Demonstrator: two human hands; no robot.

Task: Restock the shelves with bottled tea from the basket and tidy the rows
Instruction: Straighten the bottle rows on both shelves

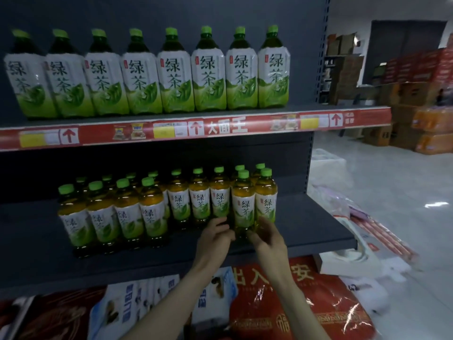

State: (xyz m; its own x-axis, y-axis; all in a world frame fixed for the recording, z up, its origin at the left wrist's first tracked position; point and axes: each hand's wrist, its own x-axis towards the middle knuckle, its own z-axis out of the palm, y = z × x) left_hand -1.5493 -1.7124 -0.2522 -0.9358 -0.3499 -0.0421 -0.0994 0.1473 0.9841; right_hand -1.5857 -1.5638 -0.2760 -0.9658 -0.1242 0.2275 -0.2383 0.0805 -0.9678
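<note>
At the far left the lower shelf [31, 236] shows bare dark board, and above it a row of large bottles [138, 77] of green tea stands shoulder to shoulder, labels forward, along the upper shelf with its red price strip [220, 127]. Next on the lower shelf come four small bottles [127, 217] standing at the front edge in a close line, with more green caps behind them. To their right, a back row [199, 200] of small bottles stands further in, leaving open board in front of it. The left hand [215, 239] reaches up into that space, its fingers curled against the lower left side of the front bottle [243, 204]. This bottle stands upright on the shelf, forward of the back row, between the two hands. The right hand [268, 238] comes in from the other side, its fingers wrapped round the foot of the same bottle, so both hands are clasping it low down. Touching it on the right stands the end bottle [266, 200], its foot partly hidden behind the right hand. Below the shelf lies a red packet [294, 303] in shiny wrap. Further right are wrapped bundles [367, 229] on the pale floor, and stacked cartons [416, 94] at the far wall.
</note>
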